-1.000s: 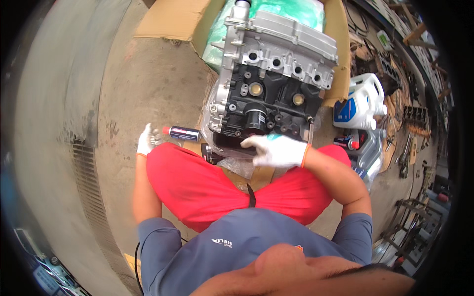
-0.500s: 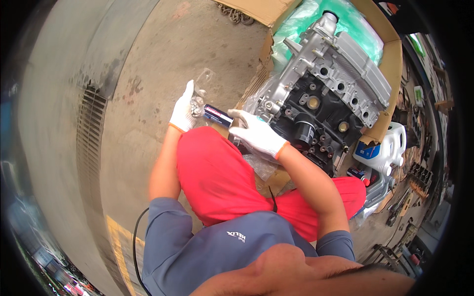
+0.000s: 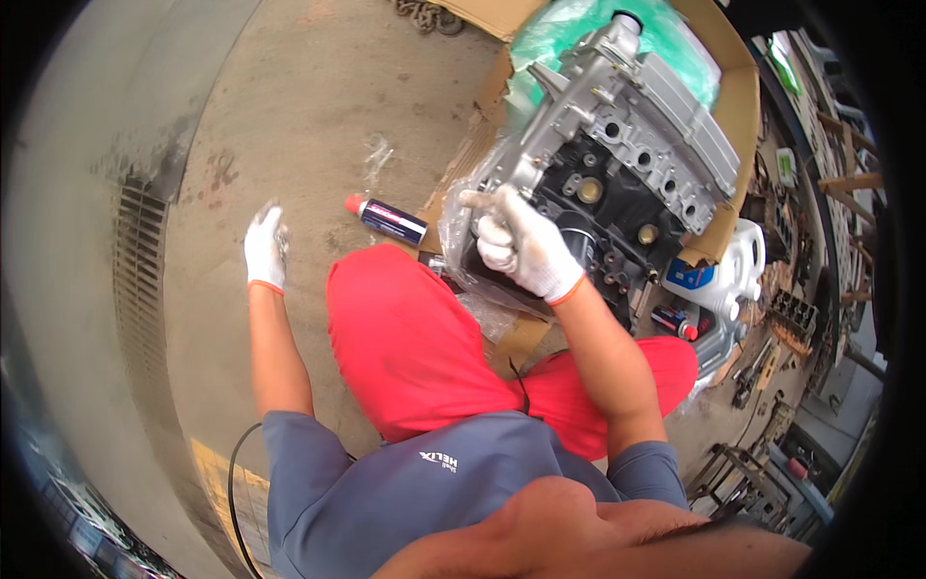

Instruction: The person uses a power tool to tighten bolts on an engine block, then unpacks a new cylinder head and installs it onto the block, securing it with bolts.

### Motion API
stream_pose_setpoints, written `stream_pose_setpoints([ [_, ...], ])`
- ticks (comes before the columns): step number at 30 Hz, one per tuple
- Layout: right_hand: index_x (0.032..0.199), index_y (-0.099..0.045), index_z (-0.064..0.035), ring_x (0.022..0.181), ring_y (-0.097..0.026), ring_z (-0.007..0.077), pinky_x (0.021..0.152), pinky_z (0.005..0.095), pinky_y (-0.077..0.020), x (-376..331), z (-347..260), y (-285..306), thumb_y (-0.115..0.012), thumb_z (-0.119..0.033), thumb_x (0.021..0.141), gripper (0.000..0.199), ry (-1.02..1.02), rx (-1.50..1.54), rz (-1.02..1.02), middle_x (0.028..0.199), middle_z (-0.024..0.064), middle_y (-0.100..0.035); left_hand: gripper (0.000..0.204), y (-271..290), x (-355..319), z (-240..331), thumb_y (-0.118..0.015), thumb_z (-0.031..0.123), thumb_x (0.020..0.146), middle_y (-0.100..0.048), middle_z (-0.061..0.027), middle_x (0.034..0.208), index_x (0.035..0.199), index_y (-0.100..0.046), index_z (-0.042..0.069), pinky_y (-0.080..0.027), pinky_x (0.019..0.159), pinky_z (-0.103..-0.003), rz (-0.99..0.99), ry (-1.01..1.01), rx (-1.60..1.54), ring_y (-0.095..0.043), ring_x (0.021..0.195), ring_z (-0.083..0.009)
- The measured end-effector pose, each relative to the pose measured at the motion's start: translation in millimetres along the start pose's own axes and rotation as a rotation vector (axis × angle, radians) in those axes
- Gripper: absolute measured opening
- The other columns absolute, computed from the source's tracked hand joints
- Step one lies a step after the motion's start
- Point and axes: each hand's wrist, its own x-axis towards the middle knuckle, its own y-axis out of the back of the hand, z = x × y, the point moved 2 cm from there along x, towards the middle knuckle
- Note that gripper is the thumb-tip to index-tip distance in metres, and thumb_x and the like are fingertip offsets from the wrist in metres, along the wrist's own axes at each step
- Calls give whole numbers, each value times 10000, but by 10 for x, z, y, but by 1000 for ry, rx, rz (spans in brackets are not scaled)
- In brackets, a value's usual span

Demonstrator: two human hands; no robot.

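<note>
A dark blue spray can (image 3: 397,224) with a red cap is between my two hands, just beyond my left knee, its cap pointing left; neither hand touches it. My left hand (image 3: 267,246), in a white glove with an orange cuff, is held out over the floor to the left, fingers loosely apart and nothing visible in them. My right hand (image 3: 529,243), gloved alike, hovers in front of the engine (image 3: 641,159), index finger stretched out and the others loosely curled, with nothing seen in it. A crumpled piece of clear plastic (image 3: 378,154) is on the floor beyond the can.
The engine sits in an open cardboard box (image 3: 738,164) with green-tinted plastic wrap (image 3: 559,43). White jugs (image 3: 719,275) and a second red-capped can (image 3: 675,321) stand right of it. Tools and parts lie farther right. A floor grate (image 3: 140,265) runs along the left; a chain (image 3: 424,14) lies far off.
Both hands have parted from the spray can, whose red cap now shows. My left hand has moved left, and my right hand has moved right and up. The view has shifted a little.
</note>
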Motion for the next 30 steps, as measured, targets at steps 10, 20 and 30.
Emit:
stream_pose_setpoints([
  [10, 1343, -620, 43, 823, -640, 234, 547, 237, -454, -1151, -878, 85, -456, -654, 1076, 765, 211, 79, 137, 885, 79, -624, 516, -2470, -2378, 1377, -531, 477, 1106, -585, 19, 656, 1031, -740, 11, -329, 429, -216, -858, 239, 45, -445, 467, -61],
  [20, 1400, -562, 37, 1108, -708, 241, 792, 310, -585, -2118, -1062, 63, -603, -21, 983, 423, 303, -169, 145, 1253, 148, -668, 330, -3290, -3434, 6, -469, 386, 1119, -695, -58, 1058, 1247, -616, 119, -594, 752, -367, -1321, 778, -475, -697, 903, -196],
  [30, 1435, -529, 65, 1411, -544, 334, 1168, 476, -468, -2342, -1011, 649, -587, -145, 1067, 428, 630, 150, -48, 1462, 198, -586, 295, -3626, -3656, -228, -603, 312, 1056, -699, -84, 938, 1129, -651, 30, -527, 648, -316, -1225, 721, -142, -675, 791, -203],
])
